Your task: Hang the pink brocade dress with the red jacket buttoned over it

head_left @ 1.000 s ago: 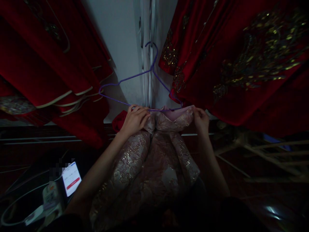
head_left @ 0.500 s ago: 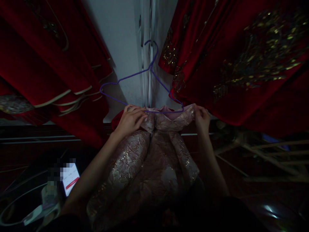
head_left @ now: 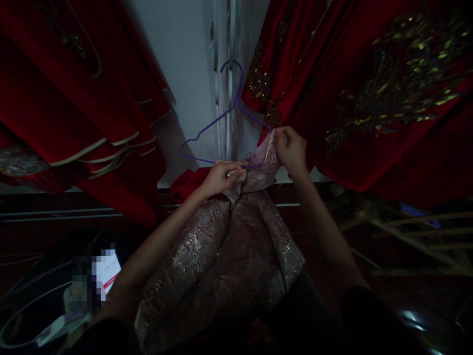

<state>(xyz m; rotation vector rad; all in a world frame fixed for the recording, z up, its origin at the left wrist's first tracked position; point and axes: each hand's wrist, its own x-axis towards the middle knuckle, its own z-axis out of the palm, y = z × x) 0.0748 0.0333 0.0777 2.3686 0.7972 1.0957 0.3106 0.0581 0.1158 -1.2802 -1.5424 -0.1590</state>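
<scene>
A pink brocade dress [head_left: 247,246] with shiny metallic patterning hangs down in front of me, its top edge held up between my hands. My left hand [head_left: 221,178] is closed on the left part of that edge. Higher and to the right, my right hand [head_left: 291,150] pinches the other side of the top, pulled up over the right arm of a purple hanger [head_left: 218,118]. The hanger's bottom bar passes behind my left fingers and into the dress top. Its left arm is bare, and its hook lies against a pale panel with metal strips.
Red garments with gold sequins [head_left: 406,74] hang on the right, and more red garments [head_left: 74,98] on the left. A lit phone screen [head_left: 107,271], partly pixelated, lies at lower left. A wooden rack [head_left: 417,231] stands at lower right.
My right hand has moved up and left, lifting the dress top's right side over the hanger's right end. My left hand has shifted right. The hanger has moved slightly right.
</scene>
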